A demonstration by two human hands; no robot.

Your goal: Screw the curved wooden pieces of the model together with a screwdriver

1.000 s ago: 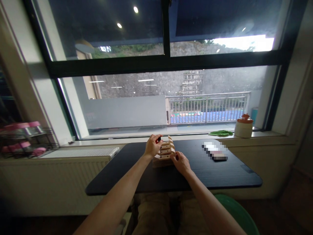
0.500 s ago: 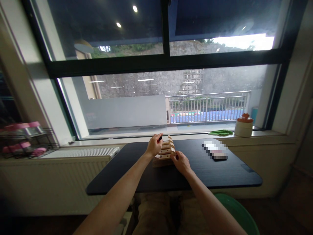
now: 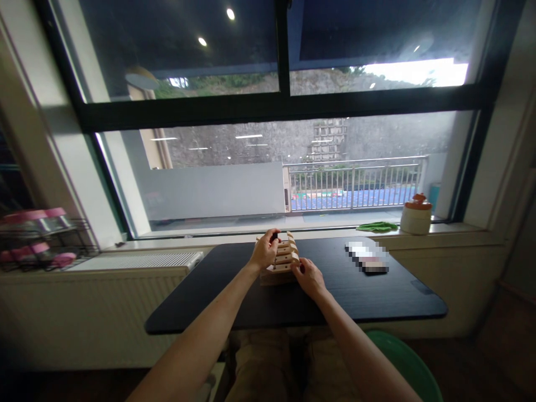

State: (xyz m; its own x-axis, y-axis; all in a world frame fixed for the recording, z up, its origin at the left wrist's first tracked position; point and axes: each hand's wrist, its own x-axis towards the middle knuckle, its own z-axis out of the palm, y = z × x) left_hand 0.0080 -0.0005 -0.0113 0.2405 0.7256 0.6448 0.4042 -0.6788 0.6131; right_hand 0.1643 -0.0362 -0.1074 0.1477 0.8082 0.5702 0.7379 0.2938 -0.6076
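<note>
A small wooden rack of stepped slats [image 3: 283, 260] stands on the black table [image 3: 259, 301] in front of me. My left hand [image 3: 263, 249] is closed in a pinch on a small dark thing at the rack's upper left side; a thin pin seems to reach down from it into the wood. My right hand [image 3: 309, 276] rests against the rack's lower right edge, fingers curled onto the wood and holding it. Both forearms reach in from the bottom of the view.
A flat blurred-out object [image 3: 367, 257] lies on the table to the right. On the windowsill sit a white jar with an orange lid [image 3: 415, 217] and a green cloth [image 3: 378, 226]. A wire rack with pink-lidded containers [image 3: 37, 240] is at left. A green stool [image 3: 402, 368] shows below right.
Hardly anything differs: both hands stay on the wooden rack, and the view has drifted very slightly.
</note>
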